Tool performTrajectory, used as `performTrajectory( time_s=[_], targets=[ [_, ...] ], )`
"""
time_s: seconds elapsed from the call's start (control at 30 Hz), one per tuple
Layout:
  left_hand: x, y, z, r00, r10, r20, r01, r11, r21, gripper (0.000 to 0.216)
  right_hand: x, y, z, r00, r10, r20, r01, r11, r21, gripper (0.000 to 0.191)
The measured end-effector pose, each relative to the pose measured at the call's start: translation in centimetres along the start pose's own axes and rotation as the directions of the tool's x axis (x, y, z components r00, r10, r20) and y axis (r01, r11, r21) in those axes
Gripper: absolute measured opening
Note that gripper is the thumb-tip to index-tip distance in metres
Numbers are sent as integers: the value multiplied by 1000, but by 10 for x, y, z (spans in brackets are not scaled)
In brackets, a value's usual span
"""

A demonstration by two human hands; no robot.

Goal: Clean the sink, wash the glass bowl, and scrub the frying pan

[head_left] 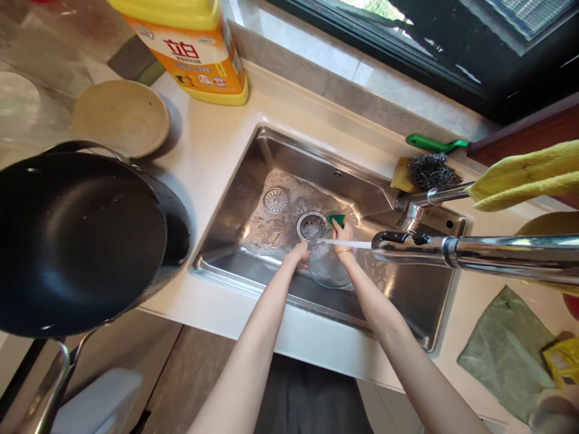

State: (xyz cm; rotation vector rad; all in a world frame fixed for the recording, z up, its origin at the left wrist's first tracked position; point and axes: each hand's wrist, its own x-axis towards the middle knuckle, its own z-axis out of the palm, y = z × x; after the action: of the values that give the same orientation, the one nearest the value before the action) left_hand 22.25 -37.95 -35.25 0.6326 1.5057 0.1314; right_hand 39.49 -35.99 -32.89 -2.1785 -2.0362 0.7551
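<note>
A clear glass bowl (329, 270) is tilted in the stainless steel sink (230, 253), under a stream of water (353, 243) from the faucet (407, 247). My left hand (299, 253) grips the bowl's left rim, its fingers partly hidden by the glass. At the bowl's far right side, my right hand (344, 236) is closed on a green sponge (336, 220). The drain strainer (312, 225) lies just beyond the bowl, and a round drain cover (275, 200) is to its left. Wet patches and suds cover the sink floor.
A large black pot (81, 241) stands left on the counter, near a wooden lid (122, 117) and a yellow detergent jug (208, 66). Behind the faucet lie steel wool (433, 171) and a green-handled brush (436, 143). A yellow cloth (529, 175) and green cloth (506, 352) are at right.
</note>
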Motion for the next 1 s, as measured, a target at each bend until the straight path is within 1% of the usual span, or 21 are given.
performTrajectory(
  time_s=[0.1, 0.2, 0.3, 0.33, 0.37, 0.4, 0.47, 0.5, 0.53, 0.57, 0.63, 0.67, 0.7, 0.77, 0.8, 0.83, 0.87, 0.9, 0.93, 0.97, 1.0],
  targets=[
    [-3, 2, 0, 1000, -4, 18, 3, 1000, 19, 51, -10, 2, 0, 978, -186, 94, 187, 982, -7, 44],
    [-6, 4, -2, 1000, 7, 26, -8, 999, 48, 48, -23, -5, 6, 901, -379, 213, 384, 923, 18, 43],
    [-10, 4, -4, 999, 37, 26, -39, 997, 66, 42, -22, -10, 8, 826, -464, 321, 483, 875, 23, 46],
    [-11, 4, -5, 998, 49, 25, -51, 996, 68, 41, -19, -9, 6, 812, -471, 343, 497, 868, 16, 48],
    [-12, 4, -5, 998, 60, 25, -62, 996, 67, 39, -14, -8, 4, 823, -452, 343, 482, 876, -3, 49],
    [-13, 3, -5, 997, 69, 26, -71, 995, 65, 38, -10, -6, 1, 861, -399, 315, 433, 901, -40, 49],
    [-14, 4, -7, 996, 76, 41, -78, 995, 54, 38, -3, -4, -4, 951, -233, 203, 262, 956, -131, 50],
    [-15, 4, -8, 996, 73, 59, -76, 996, 45, 37, -2, -5, -5, 971, -181, 158, 205, 967, -152, 51],
    [-15, 6, -11, 994, 67, 84, -70, 997, 33, 37, -2, -7, -5, 972, -179, 150, 202, 967, -153, 51],
    [-15, 8, -14, 991, 60, 117, -62, 998, 20, 36, -5, -10, -4, 958, -224, 178, 250, 959, -136, 52],
    [-15, 14, -25, 981, 48, 187, -47, 999, -13, 32, -14, -21, 2, 904, -343, 257, 373, 924, -81, 56],
    [-14, 18, -32, 975, 50, 215, -44, 999, -32, 31, -19, -26, 5, 901, -346, 260, 377, 923, -77, 59],
    [-13, 23, -38, 971, 58, 232, -47, 998, -51, 31, -25, -31, 9, 921, -310, 237, 340, 935, -97, 61],
    [-9, 33, -47, 971, 89, 220, -73, 994, -82, 34, -35, -39, 16, 941, -274, 198, 305, 941, -149, 61],
    [-6, 38, -48, 974, 108, 198, -92, 992, -87, 36, -39, -40, 17, 919, -325, 224, 363, 918, -158, 59],
    [-4, 44, -47, 977, 129, 170, -116, 990, -84, 39, -42, -40, 18, 866, -415, 280, 465, 873, -145, 56],
    [-3, 49, -43, 978, 151, 143, -142, 987, -71, 41, -43, -39, 18, 795, -503, 340, 566, 816, -117, 52],
    [-1, 53, -37, 977, 175, 119, -170, 984, -52, 42, -43, -37, 18, 746, -550, 375, 621, 778, -93, 48],
    [0, 57, -30, 975, 199, 100, -197, 980, -29, 42, -42, -35, 17, 746, -549, 377, 621, 779, -93, 44],
    [1, 61, -22, 971, 222, 87, -222, 975, -5, 42, -40, -33, 17, 790, -504, 350, 571, 812, -121, 41],
    [2, 65, -15, 968, 239, 80, -241, 970, 18, 43, -39, -31, 18, 859, -419, 293, 478, 863, -166, 41]
  ],
)
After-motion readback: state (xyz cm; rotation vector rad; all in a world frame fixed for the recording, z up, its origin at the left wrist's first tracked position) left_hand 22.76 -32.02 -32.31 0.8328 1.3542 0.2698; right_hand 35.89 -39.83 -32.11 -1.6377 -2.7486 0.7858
